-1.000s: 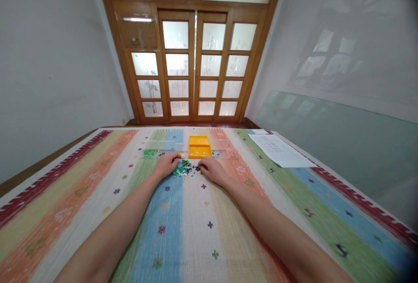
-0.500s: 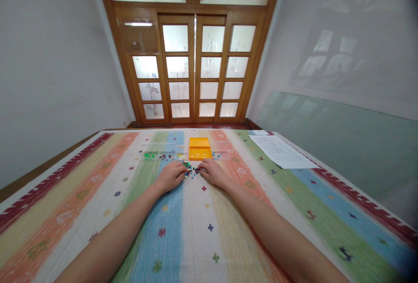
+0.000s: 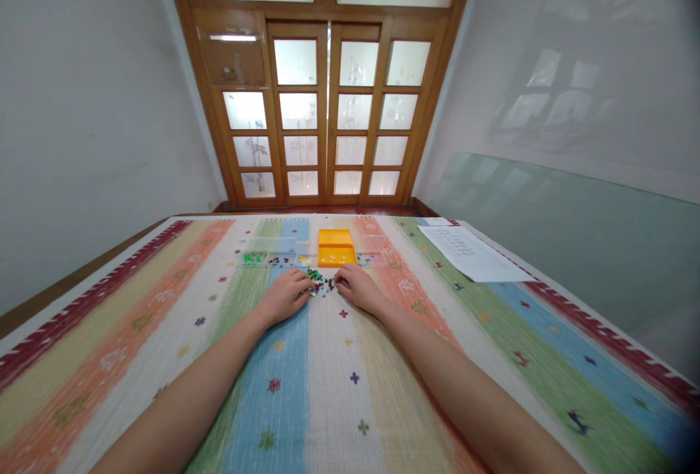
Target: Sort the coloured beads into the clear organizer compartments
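A small pile of mixed green, red, blue and dark pieces (image 3: 324,284) lies on the striped cloth. My left hand (image 3: 288,294) touches the pile's left side, its fingers curled together; what they hold is too small to name. At the right side of the pile, my right hand (image 3: 356,286) has its fingertips pressed together, their contents too small to make out. Just behind the hands stands an open orange box (image 3: 337,246) with a few pale pieces inside. Clear compartment boxes flank it: green pieces (image 3: 254,259), dark red and yellow ones to the left, blue pieces (image 3: 365,259) to the right.
The striped tablecloth (image 3: 333,386) covers the table. Printed paper sheets (image 3: 470,251) lie at the back right. A pale green panel (image 3: 574,233) leans along the right wall, and wooden glass-paned doors (image 3: 328,113) stand beyond the table.
My right hand has shifted very slightly right, and a bit more of the pile shows between the hands. The view has moved a little.
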### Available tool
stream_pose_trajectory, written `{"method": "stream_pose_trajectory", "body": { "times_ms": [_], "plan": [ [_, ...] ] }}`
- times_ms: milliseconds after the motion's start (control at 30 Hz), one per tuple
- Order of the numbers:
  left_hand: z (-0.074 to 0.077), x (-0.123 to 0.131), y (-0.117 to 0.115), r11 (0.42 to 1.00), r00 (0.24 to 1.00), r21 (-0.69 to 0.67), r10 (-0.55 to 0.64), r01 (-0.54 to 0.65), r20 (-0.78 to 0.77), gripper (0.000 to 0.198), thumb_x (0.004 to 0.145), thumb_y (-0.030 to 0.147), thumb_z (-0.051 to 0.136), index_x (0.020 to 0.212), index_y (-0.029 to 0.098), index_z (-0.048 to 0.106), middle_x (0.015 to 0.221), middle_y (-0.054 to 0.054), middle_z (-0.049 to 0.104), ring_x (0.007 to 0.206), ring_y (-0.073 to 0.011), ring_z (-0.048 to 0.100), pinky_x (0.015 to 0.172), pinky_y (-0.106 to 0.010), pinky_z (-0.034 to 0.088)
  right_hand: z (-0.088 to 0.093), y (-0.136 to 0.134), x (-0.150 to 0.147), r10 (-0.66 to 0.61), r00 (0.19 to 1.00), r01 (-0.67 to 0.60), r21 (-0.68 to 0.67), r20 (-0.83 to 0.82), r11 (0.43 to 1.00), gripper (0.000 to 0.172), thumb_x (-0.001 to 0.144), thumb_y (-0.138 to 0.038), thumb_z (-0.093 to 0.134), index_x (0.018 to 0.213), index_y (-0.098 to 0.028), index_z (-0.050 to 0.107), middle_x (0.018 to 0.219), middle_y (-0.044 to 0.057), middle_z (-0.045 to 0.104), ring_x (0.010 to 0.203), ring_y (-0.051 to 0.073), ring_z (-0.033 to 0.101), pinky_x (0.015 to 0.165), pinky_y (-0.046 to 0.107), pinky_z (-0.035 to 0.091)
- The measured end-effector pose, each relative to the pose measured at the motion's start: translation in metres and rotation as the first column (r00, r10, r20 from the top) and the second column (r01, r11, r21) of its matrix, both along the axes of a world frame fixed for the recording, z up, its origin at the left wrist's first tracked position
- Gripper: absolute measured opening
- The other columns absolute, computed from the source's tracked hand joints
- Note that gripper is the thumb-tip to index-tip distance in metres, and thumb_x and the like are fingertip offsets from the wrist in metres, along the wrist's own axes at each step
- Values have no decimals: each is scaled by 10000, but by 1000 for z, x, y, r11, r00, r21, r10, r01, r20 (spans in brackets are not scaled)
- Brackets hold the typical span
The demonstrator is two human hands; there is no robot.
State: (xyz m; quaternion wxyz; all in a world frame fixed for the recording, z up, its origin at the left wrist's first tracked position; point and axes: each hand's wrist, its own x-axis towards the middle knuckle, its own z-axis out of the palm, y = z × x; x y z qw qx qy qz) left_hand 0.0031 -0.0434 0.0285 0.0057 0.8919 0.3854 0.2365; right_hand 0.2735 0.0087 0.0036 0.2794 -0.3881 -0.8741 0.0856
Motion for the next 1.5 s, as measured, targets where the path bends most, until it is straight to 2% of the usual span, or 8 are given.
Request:
{"method": "stream_pose_trajectory", "body": {
  "times_ms": [233,433,700,1033,1300,1500],
  "plan": [
    [0,0,-1,998,1000,-56,2,-2,-1,241,976,235,590,1158,259,746,1175,-86,700,1183,-257,591,1064,-431,481,-2,1,0,-5,1000,4,17,24,1000,79,946,-142,670,951,-196,728,978,57,686,984,203,611,883,300,434],
    [-3,-1,1,997,1000,-73,-2,3,16,270,986,241,583,1199,273,745,1204,-78,698,1202,-252,582,1095,-439,463,-1,-1,1,-40,999,39,23,32,999,118,952,-156,662,1045,-191,725,1021,72,687,1000,209,607,893,305,438],
    [-6,1,2,996,1000,-82,24,-23,18,315,984,237,590,1262,264,737,1258,-84,691,1227,-257,571,1124,-447,437,3,-4,2,-17,998,17,11,61,1000,108,956,-133,637,975,-191,727,1019,75,682,998,204,602,897,302,437],
    [-5,2,0,996,1000,-88,18,-16,25,351,978,233,584,1297,270,725,1267,-80,694,1228,-259,571,1118,-450,441,4,-4,-1,-100,985,99,-15,-138,995,149,955,-123,575,996,-203,694,955,60,703,898,204,607,834,308,448],
    [-4,1,0,995,999,-104,11,-7,35,333,972,225,587,1265,272,739,1252,-76,700,1227,-256,573,1126,-448,435,5,-1,5,-84,981,92,35,-176,995,253,921,-62,548,934,-222,744,1023,70,694,1003,221,610,917,341,473],
    [-8,-2,3,996,999,-88,25,-23,21,302,978,237,586,1231,269,748,1251,-71,699,1221,-252,571,1122,-438,435,3,4,10,-210,950,228,53,-231,972,271,964,-132,533,1093,-214,756,1128,101,717,1096,249,615,994,390,470]
  ]
}}
